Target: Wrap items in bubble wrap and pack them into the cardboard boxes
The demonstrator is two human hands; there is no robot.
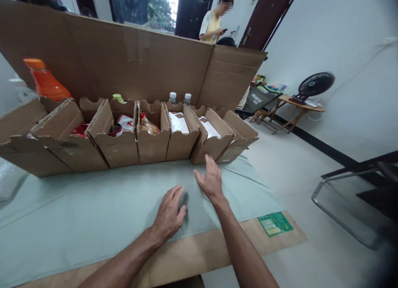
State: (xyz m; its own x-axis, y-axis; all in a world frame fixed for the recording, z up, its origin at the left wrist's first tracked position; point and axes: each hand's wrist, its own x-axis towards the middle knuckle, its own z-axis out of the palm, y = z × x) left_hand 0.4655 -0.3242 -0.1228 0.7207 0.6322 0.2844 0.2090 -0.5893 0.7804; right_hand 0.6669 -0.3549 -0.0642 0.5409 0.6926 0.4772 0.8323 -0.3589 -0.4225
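My left hand (170,213) hovers or rests over the pale green cloth (102,205), fingers apart and holding nothing. Further forward, my right hand (211,178) is also open, its fingertips close to the front of a cardboard bin (213,145); whether they touch it I cannot tell. That bin holds a white box (209,127). The bin to its left (182,145) has another white box (178,122) in it. A clear packet of tan food (149,125) lies in the bin further left, and red packages sit in the bins beyond.
A tall cardboard panel (168,64) stands behind the row of bins. An orange bottle (46,81) and clear bottles with white caps (187,99) rise behind them. The wooden table edge (199,250) runs along the front. On the right are a fan (315,87) and a metal-framed chair (336,221).
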